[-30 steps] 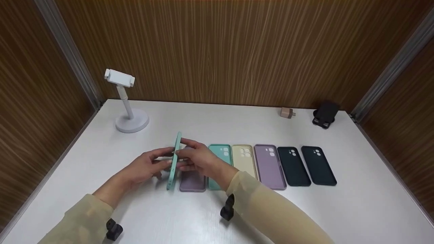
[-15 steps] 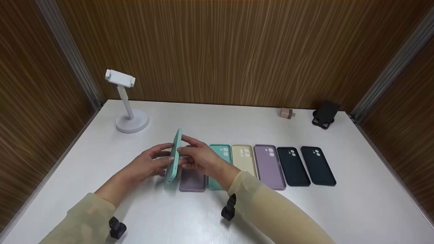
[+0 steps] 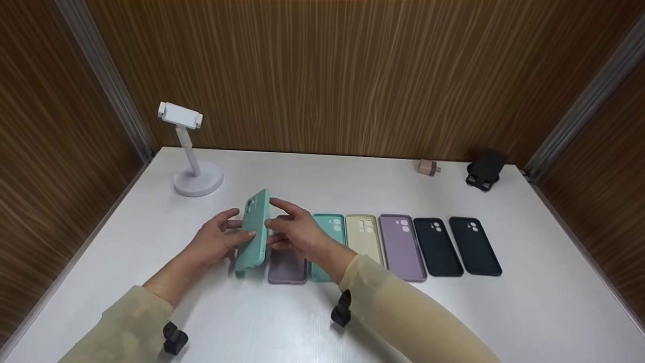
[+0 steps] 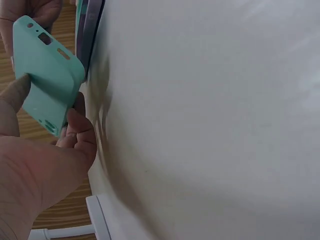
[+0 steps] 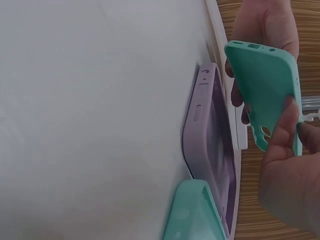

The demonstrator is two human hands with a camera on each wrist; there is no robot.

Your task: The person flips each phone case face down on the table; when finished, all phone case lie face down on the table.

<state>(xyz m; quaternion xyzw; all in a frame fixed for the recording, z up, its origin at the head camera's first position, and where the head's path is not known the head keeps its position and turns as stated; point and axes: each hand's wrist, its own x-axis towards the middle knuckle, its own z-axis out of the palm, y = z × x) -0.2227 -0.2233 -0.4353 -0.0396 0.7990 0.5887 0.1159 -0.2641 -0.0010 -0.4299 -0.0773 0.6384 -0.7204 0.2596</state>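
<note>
A mint-green phone case (image 3: 254,232) is held tilted above the table, its back turned partly toward the head camera. My left hand (image 3: 214,239) pinches its left side, thumb (image 4: 22,92) on the back and fingertips around the edge. On the other side, my right hand (image 3: 300,234) grips the long edge, with its thumb (image 5: 285,125) against the inside, as the right wrist view shows. The camera holes and port cutouts are see-through; no phone is inside. Below my right hand lies a purple case (image 3: 287,271), partly covered by it.
Rightward runs a row of cases: mint (image 3: 322,274), cream (image 3: 364,242), purple (image 3: 403,252), and two dark ones (image 3: 438,252). A white phone stand (image 3: 197,181) is at back left. A plug adapter (image 3: 427,167) and black stand (image 3: 486,169) are at back right.
The held mint case has turned from edge-on to showing its back, its lower end swinging left. My left fingers have shifted slightly left with it; my right hand keeps its grip.
</note>
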